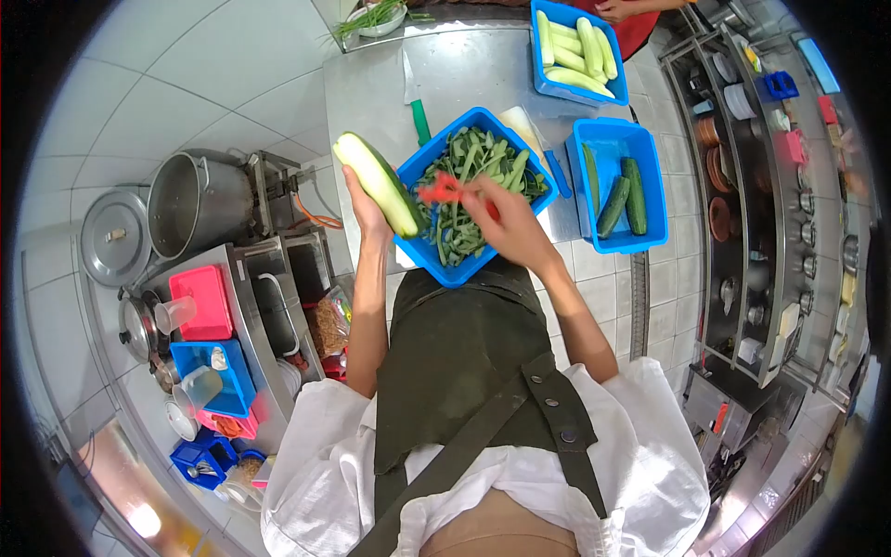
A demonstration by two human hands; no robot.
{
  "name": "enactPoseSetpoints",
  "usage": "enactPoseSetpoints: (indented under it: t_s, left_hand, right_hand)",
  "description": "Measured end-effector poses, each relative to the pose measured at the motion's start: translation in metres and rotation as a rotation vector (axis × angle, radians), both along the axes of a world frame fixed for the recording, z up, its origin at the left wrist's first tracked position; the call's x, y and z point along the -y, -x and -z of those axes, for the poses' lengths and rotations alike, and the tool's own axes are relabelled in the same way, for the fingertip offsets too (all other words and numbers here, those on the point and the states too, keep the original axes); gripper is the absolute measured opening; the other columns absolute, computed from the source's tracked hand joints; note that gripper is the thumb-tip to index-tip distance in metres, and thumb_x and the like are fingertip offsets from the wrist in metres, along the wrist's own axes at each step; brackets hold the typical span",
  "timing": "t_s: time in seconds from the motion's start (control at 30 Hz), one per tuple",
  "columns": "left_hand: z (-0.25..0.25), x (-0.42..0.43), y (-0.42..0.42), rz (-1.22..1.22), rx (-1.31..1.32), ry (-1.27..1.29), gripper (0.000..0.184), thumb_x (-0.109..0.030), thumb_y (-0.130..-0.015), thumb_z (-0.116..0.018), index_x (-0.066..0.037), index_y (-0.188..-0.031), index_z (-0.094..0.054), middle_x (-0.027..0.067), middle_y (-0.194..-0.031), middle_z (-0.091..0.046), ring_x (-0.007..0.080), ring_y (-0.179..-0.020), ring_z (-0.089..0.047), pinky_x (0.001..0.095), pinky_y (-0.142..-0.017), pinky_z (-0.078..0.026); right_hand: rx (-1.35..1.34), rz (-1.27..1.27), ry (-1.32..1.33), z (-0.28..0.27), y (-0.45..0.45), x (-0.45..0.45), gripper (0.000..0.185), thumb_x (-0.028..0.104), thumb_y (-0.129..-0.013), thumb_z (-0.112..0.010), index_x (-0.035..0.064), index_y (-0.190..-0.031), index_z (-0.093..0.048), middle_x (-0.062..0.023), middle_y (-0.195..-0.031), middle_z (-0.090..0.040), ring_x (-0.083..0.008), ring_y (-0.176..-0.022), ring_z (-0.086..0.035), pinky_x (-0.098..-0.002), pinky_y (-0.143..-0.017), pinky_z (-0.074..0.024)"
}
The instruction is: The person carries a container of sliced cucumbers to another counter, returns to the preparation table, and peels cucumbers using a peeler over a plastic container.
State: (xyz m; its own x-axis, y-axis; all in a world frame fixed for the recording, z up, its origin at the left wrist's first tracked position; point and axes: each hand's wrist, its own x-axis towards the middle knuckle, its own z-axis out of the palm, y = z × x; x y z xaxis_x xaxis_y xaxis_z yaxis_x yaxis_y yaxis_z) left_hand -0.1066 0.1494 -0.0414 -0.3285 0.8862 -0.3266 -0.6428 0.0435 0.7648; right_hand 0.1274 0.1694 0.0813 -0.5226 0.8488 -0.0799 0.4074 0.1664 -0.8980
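**Cucumber (379,182) in left hand (367,206): pale face exposed, dark green skin along one edge**

Reference: peelings tub (454,275), blue, at the near edge of the steel table (464,70), against the apron (473,362).

1. Grip. The left hand is wrapped around the cucumber, tilted over the left rim of the peelings tub. The right hand (513,221), above the tub's middle, is closed around a red tool (442,190), judged to be a peeler.

2. Progress. The held cucumber is judged part-peeled. Green peelings (464,237) are heaped inside the peelings tub. To its right, the stock tub (608,148) contains two dark green cucumbers (635,195) with skin on, plus a lighter green piece (591,176); these are judged outstanding. Beyond the peelings tub, far right, the finished tub (580,92) contains several pale cucumbers (590,46), judged done.

3. Adjacent tools. A green-handled knife (420,122) lies just beyond the peelings tub's left side; a blue handle (557,174) lies at its right.

4. Visibility limits. Motion blur obscures the red tool's blade and its contact with the cucumber. The left fingertips and the cucumber's underside are hidden. Overlap prevents an exact count of pale cucumbers. Farthest beyond the peelings tub, a co-worker's hand (615,10) is cut off by the frame; its grip cannot be determined.
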Motion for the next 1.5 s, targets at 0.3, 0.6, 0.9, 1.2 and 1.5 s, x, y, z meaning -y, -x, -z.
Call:
enactPoseSetpoints:
  t_s: [0.3,0.6,0.9,1.2,1.5]
  left_hand:
    - [0.000,-0.008,-0.025,-0.143,-0.205,-0.011,0.066,-0.055,-0.106,-0.019,-0.003,-0.131,-0.051,0.0111,-0.116,-0.062,0.0192,-0.096,-0.062,0.0347,-0.085,-0.051]
    - [-0.011,0.004,-0.025,0.096,-0.024,-0.009,0.067,-0.064,-0.102,-0.022,-0.009,-0.126,-0.053,0.0125,-0.109,-0.065,0.0220,-0.089,-0.062,0.0364,-0.079,-0.052]
    - [0.000,0.006,-0.024,-0.100,-0.127,0.097,0.069,-0.065,-0.102,-0.021,-0.007,-0.116,-0.054,0.0128,-0.100,-0.065,0.0232,-0.087,-0.062,0.0369,-0.080,-0.052]
    - [-0.021,0.012,-0.038,-0.006,-0.025,0.073,0.067,-0.064,-0.102,-0.023,-0.008,-0.120,-0.054,0.0106,-0.103,-0.064,0.0211,-0.087,-0.061,0.0354,-0.074,-0.052]
    - [0.005,0.004,-0.020,-0.207,-0.153,0.182,0.072,-0.070,-0.099,-0.022,-0.009,-0.122,-0.051,0.0098,-0.101,-0.062,0.0242,-0.094,-0.062,0.0432,-0.084,-0.052]
  right_hand:
    - [-0.067,-0.118,-0.024,0.028,0.017,0.005,0.015,0.017,-0.099,-0.054,0.0031,-0.103,-0.057,-0.0214,-0.073,-0.060,-0.0406,-0.065,-0.061,-0.0425,-0.057,-0.0446]
    - [-0.144,0.122,-0.071,-0.001,0.021,-0.013,0.015,0.019,-0.100,-0.055,0.0038,-0.099,-0.056,-0.0123,-0.063,-0.049,-0.0181,-0.057,-0.055,-0.0335,-0.055,-0.0402]
    - [0.047,-0.178,-0.009,0.033,-0.015,0.041,0.015,0.019,-0.100,-0.055,0.0040,-0.098,-0.057,-0.0185,-0.070,-0.056,-0.0360,-0.064,-0.060,-0.0401,-0.059,-0.0447]
    - [-0.130,0.120,-0.041,0.013,0.031,-0.013,0.015,0.018,-0.100,-0.053,0.0037,-0.104,-0.055,-0.0202,-0.073,-0.061,-0.0399,-0.066,-0.062,-0.0444,-0.058,-0.0440]
    - [-0.030,-0.126,0.080,0.036,-0.024,0.052,0.016,0.019,-0.101,-0.053,0.0028,-0.098,-0.054,-0.0187,-0.068,-0.053,-0.0358,-0.058,-0.052,-0.0412,-0.056,-0.0400]
